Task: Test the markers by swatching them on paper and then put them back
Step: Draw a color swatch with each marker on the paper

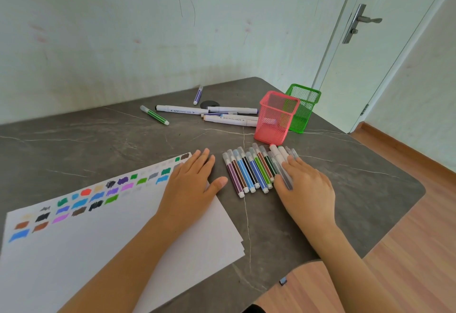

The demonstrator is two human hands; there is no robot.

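Observation:
A stack of white paper (103,243) lies at the left of the table, its top sheet covered with several colour swatches. My left hand (192,184) rests flat on the paper's right corner, fingers straight. Beside it a row of several thin capped markers (249,172) lies side by side on the table. My right hand (306,189) lies on the right end of that row, its straight fingers pressing on a grey marker (286,179). A pink mesh pen cup (274,120) and a green mesh pen cup (302,108) stand just behind the row.
Several thick white markers (222,115), a green marker (154,114) and a purple marker (198,95) lie loose at the back of the dark marble table (98,145), near a small black disc (209,104). The table's rounded edge runs right of my right hand, over wooden floor; a door stands at right.

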